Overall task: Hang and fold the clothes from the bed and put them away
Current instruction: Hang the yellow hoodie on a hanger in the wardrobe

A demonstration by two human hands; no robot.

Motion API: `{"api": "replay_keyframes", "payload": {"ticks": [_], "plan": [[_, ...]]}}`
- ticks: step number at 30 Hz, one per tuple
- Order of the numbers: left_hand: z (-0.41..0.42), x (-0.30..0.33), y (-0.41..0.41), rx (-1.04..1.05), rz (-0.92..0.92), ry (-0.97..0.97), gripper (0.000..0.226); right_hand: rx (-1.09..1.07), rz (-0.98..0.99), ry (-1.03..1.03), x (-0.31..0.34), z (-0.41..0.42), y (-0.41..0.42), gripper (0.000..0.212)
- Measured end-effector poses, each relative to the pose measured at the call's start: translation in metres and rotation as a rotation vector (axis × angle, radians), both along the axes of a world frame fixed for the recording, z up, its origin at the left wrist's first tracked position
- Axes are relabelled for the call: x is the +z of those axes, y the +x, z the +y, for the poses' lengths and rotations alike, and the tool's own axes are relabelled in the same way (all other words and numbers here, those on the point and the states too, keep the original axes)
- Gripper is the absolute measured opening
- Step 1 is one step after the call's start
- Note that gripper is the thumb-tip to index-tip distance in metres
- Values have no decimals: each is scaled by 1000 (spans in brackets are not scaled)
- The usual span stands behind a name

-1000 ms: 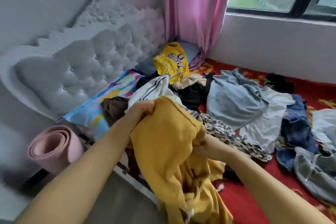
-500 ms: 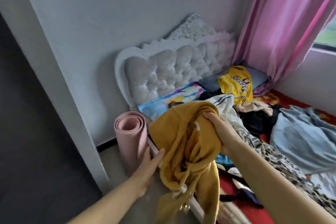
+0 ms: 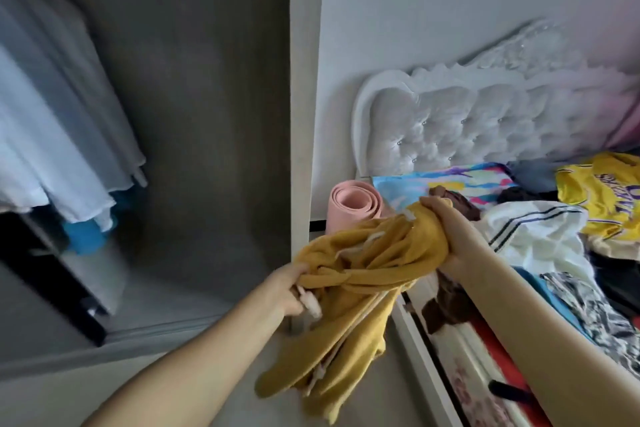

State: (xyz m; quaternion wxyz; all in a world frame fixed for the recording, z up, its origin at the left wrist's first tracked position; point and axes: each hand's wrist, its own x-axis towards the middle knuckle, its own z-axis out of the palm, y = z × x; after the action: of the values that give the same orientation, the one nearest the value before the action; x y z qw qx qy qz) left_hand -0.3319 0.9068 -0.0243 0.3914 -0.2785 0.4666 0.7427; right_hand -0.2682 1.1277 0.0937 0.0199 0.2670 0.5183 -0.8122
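Observation:
A mustard-yellow garment [image 3: 367, 274] with pale drawstrings hangs bunched between my two hands, off the bed's left edge. My right hand [image 3: 450, 236] grips its upper end in a fist. My left hand [image 3: 289, 291] grips the lower left part of the cloth and a drawstring end. More clothes lie piled on the bed at the right: a white striped top [image 3: 533, 236], a yellow basketball jersey [image 3: 602, 194], a brown piece [image 3: 460, 201] and a leopard-print piece [image 3: 595, 308].
An open wardrobe [image 3: 194, 114] fills the left, with pale garments [image 3: 59, 135] hanging inside. Its white side panel [image 3: 301, 114] stands by the tufted headboard [image 3: 485, 121]. A rolled pink mat [image 3: 353, 208] leans by the bed corner. The floor lies below.
My view has swung left from the bed to the wardrobe. The yellow garment came along, and my left hand, open beside it half a second ago, now grips it.

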Motion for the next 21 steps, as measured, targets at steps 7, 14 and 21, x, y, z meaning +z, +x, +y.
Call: {"api": "replay_keyframes", "payload": {"ticks": [7, 14, 21], "plan": [[-103, 49, 17, 321, 50, 17, 30, 141, -19, 30, -22, -70, -25, 77], [-163, 111, -5, 75, 382, 38, 8, 510, -418, 241, -65, -210, -58, 60], [-283, 122, -92, -345, 615, -530, 36, 169, -96, 83, -26, -306, -140, 10]]}}
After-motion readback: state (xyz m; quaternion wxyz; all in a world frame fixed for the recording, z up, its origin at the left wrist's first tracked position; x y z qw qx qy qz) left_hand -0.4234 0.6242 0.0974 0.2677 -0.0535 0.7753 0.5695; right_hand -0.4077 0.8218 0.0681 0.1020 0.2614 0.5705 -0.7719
